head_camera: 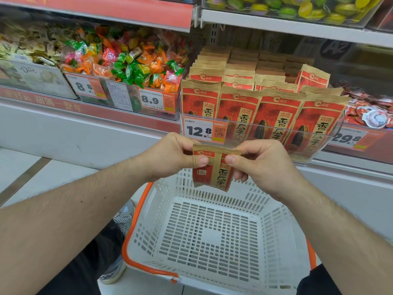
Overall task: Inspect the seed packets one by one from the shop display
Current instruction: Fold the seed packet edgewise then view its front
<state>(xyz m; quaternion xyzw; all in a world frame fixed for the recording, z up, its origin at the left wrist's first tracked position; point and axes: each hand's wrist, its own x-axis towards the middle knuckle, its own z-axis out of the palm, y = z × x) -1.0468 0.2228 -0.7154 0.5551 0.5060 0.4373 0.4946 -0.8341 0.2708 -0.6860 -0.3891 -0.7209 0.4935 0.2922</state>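
Held item: one small red-and-tan paper seed packet (212, 167), upright, back seam facing you, raised above the basket and in front of the display bin. Your left hand (170, 155) pinches its upper left corner, thumb on the face and curled fingers behind. Your right hand (261, 165) pinches the upper right part the same way, thumb tip beside the central seam.

Container 1: clear plastic display bin (319, 133) on the shelf just behind your hands. Contents: matching red-and-tan seed packets (274, 116), standing upright in four front columns with further rows stacked behind. A white-and-orange price tag reading 12.8 (204, 130) is fixed to its front left.

Container 2: white perforated plastic shopping basket with orange handle (212, 237), on the floor below your hands. Nothing shows inside it.

Container 3: clear bin of mixed wrapped candies in orange, green and pink (127, 62), left of the seed bin, with tags reading 8.8 and 8.9.

Container 4: bin of small red-and-white wrapped sweets (372, 113), right of the seed bin, tag partly readable as 29.8.

Container 5: upper-shelf clear box of yellow and green wrapped items (297, 7).
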